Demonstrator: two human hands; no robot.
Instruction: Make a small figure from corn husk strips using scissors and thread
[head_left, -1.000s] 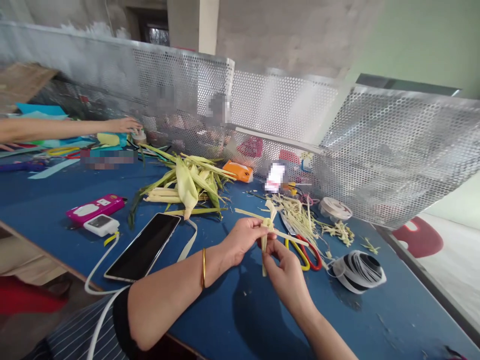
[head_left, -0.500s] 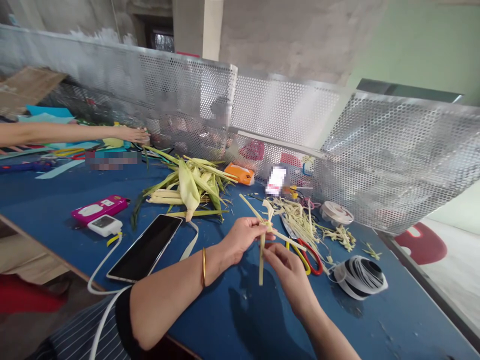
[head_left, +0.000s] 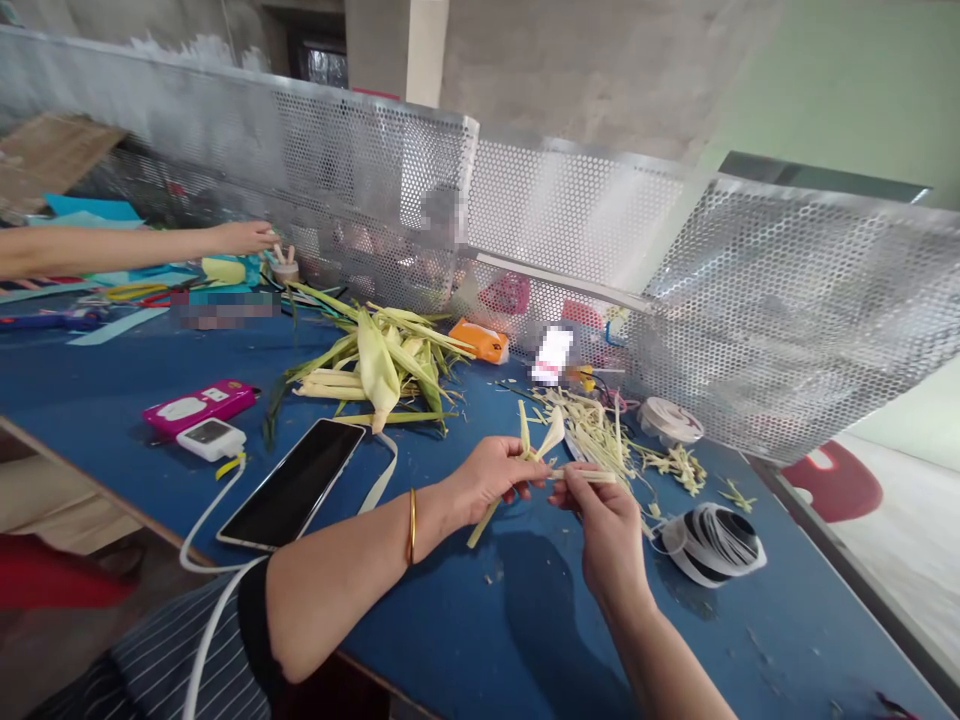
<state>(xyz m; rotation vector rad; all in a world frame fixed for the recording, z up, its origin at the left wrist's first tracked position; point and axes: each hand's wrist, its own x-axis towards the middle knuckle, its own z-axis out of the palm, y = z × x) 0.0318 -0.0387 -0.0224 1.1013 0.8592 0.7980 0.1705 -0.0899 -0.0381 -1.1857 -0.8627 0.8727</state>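
Observation:
My left hand (head_left: 495,478) pinches a small bundle of crossed pale corn husk strips (head_left: 553,434) above the blue table. Two husk ends stand up past the fingers, and another strip end (head_left: 484,524) sticks out below them toward me. Close on the right, my right hand (head_left: 609,515) is closed, thumb and fingertips gripping a husk strip (head_left: 598,477) that points sideways from the bundle. Behind the right hand lie thin shredded husk strips (head_left: 600,425). The scissors there are mostly hidden by that hand.
A pile of corn husks (head_left: 379,370) lies beyond my left arm, near a black-screened phone (head_left: 296,485) and a magenta device (head_left: 199,408). A black-and-white spool (head_left: 712,545) stands at right. Perforated metal panels (head_left: 570,215) line the back. Another person's arm (head_left: 112,250) reaches in from the left.
My right hand has moved up and now grips a strip pointing right instead of one hanging down. The husk bundle has turned. The other person's hand has lifted off a small container.

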